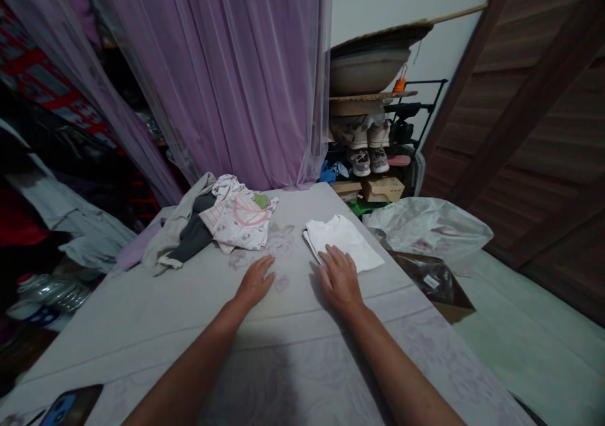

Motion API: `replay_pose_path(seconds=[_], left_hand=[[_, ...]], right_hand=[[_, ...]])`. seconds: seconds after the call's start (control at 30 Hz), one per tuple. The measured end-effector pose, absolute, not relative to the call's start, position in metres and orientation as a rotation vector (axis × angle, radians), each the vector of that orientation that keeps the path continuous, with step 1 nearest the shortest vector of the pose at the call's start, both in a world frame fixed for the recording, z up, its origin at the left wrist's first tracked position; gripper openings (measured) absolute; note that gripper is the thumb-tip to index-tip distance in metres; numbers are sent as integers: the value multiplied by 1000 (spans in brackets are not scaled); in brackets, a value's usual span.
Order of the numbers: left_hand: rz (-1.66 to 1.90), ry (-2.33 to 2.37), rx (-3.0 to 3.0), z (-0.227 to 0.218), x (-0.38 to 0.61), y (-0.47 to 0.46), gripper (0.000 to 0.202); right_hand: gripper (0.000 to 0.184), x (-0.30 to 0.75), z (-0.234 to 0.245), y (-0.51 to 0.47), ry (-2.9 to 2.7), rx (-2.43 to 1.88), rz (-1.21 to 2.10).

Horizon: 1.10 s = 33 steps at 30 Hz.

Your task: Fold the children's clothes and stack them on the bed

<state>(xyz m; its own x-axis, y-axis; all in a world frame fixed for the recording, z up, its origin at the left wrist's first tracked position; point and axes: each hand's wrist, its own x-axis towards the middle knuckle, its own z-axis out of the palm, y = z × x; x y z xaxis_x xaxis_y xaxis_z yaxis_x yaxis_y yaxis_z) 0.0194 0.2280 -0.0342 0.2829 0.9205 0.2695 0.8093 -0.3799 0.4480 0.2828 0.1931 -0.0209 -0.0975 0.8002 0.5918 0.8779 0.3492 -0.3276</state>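
Observation:
My right hand [339, 278] lies at the near left edge of a folded white garment [347, 240], its fingers stretched out over the cloth. To the left, my left hand [256, 282] rests on or just above the bed's patterned sheet [278, 338], fingers extended with nothing in them. Beyond it sits a loose pile of clothes. On the pile's right side is a white printed top [243, 224] with a pink neckline. Dark grey clothing [193, 232] and a beige garment [161, 234] lie on the pile's left.
A phone [73, 406] lies at the bed's near left corner. Purple curtains [236, 86] hang at the far side. Right of the bed are a shoe rack with sneakers [368, 158], a clear plastic bag [430, 227] and an open cardboard box [460, 309]. Plastic bottles [57, 293] stand at left.

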Motion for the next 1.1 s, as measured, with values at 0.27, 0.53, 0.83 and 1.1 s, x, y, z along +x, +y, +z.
replay_pose_path(seconds=[0.27,0.53,0.83,1.1], left_hand=[[979,2361,1992,50,-41,251,47],[616,2440,1956,100,-50,280,42],[802,1841,2568,78,-6,196,13],[628,1773,2295,26,19,116,14]], right_hand=[[29,235,-37,161,-1991,-1239,145],[29,237,-33,163,-1909,-1287,262],[30,238,-30,163,-1842,-1318,311],[33,236,-21,156,-1880,-1407,344]])
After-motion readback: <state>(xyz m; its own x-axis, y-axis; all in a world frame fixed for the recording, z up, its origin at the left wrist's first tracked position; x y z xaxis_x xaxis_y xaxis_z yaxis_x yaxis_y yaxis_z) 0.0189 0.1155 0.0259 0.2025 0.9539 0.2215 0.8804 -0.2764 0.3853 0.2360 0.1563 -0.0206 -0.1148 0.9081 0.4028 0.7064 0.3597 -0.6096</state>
